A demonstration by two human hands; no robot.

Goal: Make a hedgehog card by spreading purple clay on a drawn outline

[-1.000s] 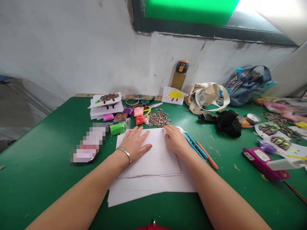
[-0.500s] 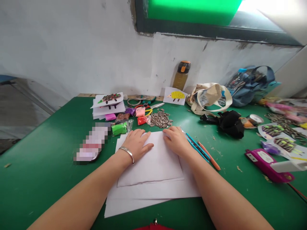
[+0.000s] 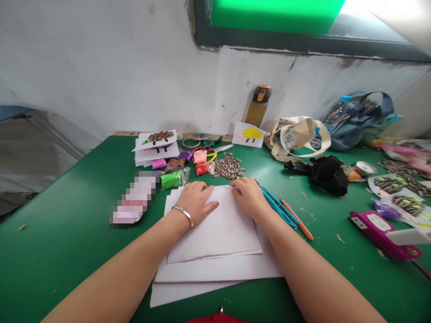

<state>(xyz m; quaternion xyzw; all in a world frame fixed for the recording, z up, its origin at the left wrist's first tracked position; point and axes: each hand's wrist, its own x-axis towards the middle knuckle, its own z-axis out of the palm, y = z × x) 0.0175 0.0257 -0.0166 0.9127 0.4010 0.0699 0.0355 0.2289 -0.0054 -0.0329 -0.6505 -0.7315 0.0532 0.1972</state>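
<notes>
1. From the head view, our left hand (image 3: 197, 204) lies flat on the topmost of the sheets of white paper (image 3: 215, 233), near its upper left edge. We see its fingers (image 3: 202, 190) open and together, pressing on the sheet with no grip on anything. A silver bangle (image 3: 183, 214) circles that wrist.
2. Our right hand (image 3: 248, 197) rests at the upper right corner of the same sheet. Its fingers (image 3: 240, 184) are loosely bent on the paper, and we see no pinch.
3. The sheets lie slightly offset in a loose stack on the green table (image 3: 67, 251), directly in front of us and under both hands.
4. Just above the paper sits a heap of striped sunflower seeds (image 3: 229, 167), beside a bagged green clay packet (image 3: 171, 180) and other small clay packets. Behind them are yellow-handled scissors (image 3: 222, 149).
5. Just right of our right hand lie a blue craft knife (image 3: 278, 208) and an orange pencil (image 3: 296, 224).
6. Farther back, a yellow hedgehog drawing (image 3: 249, 134) leans near a water bottle (image 3: 258, 105), which stands against the wall. A canvas tote bag (image 3: 296, 139) lies beside them.
7. Left of the paper, a pixelated object (image 3: 134, 197) lies too blurred to identify.
</notes>
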